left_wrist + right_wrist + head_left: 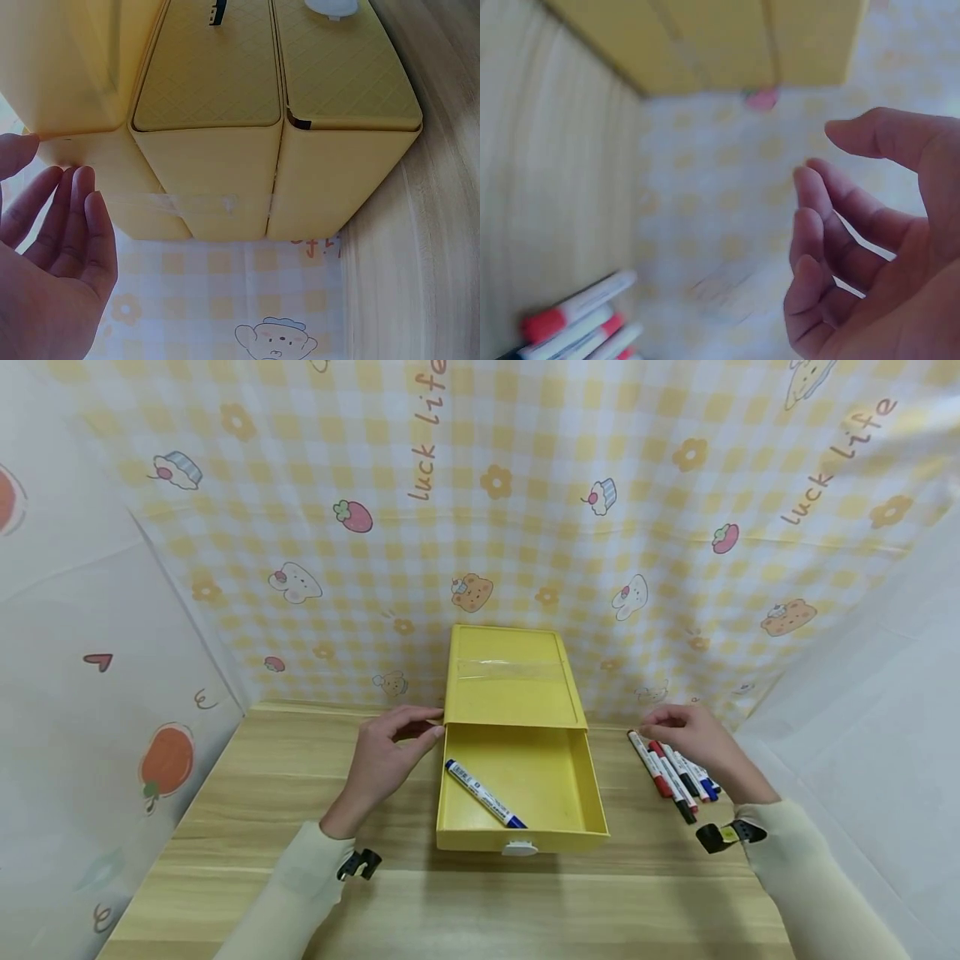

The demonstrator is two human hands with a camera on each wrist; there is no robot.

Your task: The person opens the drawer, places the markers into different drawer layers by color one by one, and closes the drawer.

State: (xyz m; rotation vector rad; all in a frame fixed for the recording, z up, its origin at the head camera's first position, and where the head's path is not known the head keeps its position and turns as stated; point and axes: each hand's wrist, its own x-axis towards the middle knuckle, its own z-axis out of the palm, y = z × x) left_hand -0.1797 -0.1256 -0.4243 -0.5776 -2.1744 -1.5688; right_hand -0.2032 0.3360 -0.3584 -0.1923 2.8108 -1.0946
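Observation:
A yellow drawer unit (513, 693) stands against the back cloth, its top drawer (543, 768) pulled out. Inside lies a blue-capped whiteboard marker (480, 795), slanting toward the front. My left hand (384, 760) is at the unit's left side, thumb and fingertips right at the seam between casing and drawer; the left wrist view shows its fingers (71, 217) loosely bent against the yellow wall. My right hand (693, 739) hovers over the far end of a group of markers (663, 768). Between its bent fingers and thumb, the right wrist view shows nothing held.
Two lower drawers (210, 82) are closed beneath the pulled-out one. A white handle (519, 848) sticks out from the top drawer's front. Clear tape (510, 669) crosses the unit's top. The wooden table (300, 777) meets a checked cloth wall (375, 610) behind.

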